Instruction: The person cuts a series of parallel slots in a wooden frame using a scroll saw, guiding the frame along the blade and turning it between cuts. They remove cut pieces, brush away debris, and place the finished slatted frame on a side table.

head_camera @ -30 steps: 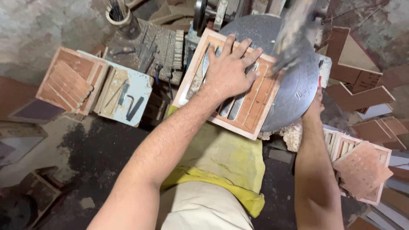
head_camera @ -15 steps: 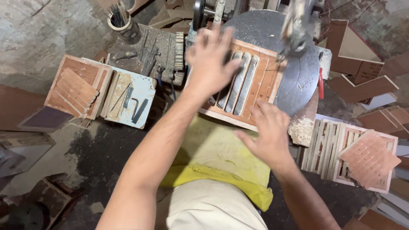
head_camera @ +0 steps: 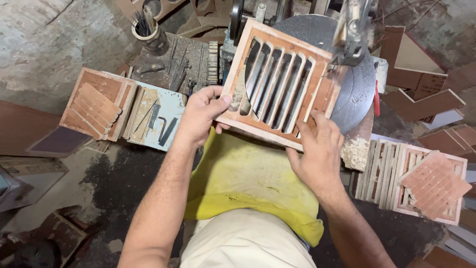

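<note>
Here a person holds a flat wooden panel (head_camera: 282, 84) with both hands. The panel is reddish-brown with a pale edge, and it has long slots cut through it, side by side.

The left hand (head_camera: 201, 116) grips the panel at its near left corner. Its fingers are curled around the edge, with the thumb on top of the wood. The right hand (head_camera: 317, 154) grips the near right edge. Its fingers lie spread on top of the panel, and the thumb is under or along the edge; I cannot tell which.

The panel lies tilted on a round grey metal table (head_camera: 354, 94) of a saw machine. You can see the shiny metal through the slots. Just past the right fingers, the saw's upper arm (head_camera: 352, 30) comes down close to the far right part of the panel. It is blurry, so I cannot tell if it touches the wood.

Under both hands, near the body, is a yellow cloth (head_camera: 248, 178) on the person's lap.

Left of the left fingers is a pale blue tray (head_camera: 153, 119) with small metal tools in it. Beside that sits a wooden frame with thin wood strips (head_camera: 96, 106) stacked on it. Far past the left fingers stands a cup of thin rods (head_camera: 148, 30).

Right of the right fingers is a pile of sawdust (head_camera: 357, 151), and past it more slotted panels with strips (head_camera: 426, 181) on top.
</note>
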`<state>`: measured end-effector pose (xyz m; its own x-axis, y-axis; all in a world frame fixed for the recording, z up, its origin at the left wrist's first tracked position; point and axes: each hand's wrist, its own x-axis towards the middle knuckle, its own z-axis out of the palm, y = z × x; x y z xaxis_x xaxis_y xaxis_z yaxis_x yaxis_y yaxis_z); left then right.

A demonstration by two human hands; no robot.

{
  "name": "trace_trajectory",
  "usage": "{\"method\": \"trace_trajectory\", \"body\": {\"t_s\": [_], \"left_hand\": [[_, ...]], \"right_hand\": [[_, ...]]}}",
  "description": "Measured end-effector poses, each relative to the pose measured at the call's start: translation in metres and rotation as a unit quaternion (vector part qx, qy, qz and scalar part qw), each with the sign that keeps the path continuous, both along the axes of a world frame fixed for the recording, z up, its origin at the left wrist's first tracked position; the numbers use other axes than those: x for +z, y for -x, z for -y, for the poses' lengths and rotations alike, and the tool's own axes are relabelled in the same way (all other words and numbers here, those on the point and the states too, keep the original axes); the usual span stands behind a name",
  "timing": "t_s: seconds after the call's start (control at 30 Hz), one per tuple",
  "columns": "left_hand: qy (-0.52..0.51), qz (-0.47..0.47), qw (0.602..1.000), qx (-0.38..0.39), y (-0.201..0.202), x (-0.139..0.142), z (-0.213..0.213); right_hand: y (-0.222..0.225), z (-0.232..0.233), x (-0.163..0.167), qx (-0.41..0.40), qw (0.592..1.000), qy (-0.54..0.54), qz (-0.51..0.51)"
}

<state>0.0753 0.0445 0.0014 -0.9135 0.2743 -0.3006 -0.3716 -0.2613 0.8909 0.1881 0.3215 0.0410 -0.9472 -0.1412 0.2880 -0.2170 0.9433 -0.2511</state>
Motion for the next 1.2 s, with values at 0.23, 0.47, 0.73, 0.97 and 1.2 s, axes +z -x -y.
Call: {"method": "trace_trajectory", "body": {"t_s": [0.23, 0.47, 0.73, 0.97, 1.2], "left_hand": [[0.018, -0.018, 1.0, 0.009, -0.001, 0.013, -0.01], [0.009, -0.016, 1.0, 0.009, 0.002, 0.003, -0.012], [-0.147, -0.044, 0.988, 0.012, -0.001, 0.006, -0.009], [0.286, -0.23, 0.93, -0.004, -0.031, -0.007, -0.073], [0.238, -0.36, 0.898, -0.09, -0.047, -0.002, -0.133]], "right_hand": [[0.009, 0.008, 0.007, -0.018, 0.999, -0.022, 0.038], [0.013, 0.009, 0.003, -0.019, 0.999, -0.016, 0.041], [0.009, -0.003, -0.008, -0.011, 0.997, 0.079, 0.01], [-0.001, -0.013, -0.018, 0.0, 0.973, 0.22, -0.069], [-0.005, -0.008, -0.01, 0.013, 0.983, 0.168, -0.078]]}}
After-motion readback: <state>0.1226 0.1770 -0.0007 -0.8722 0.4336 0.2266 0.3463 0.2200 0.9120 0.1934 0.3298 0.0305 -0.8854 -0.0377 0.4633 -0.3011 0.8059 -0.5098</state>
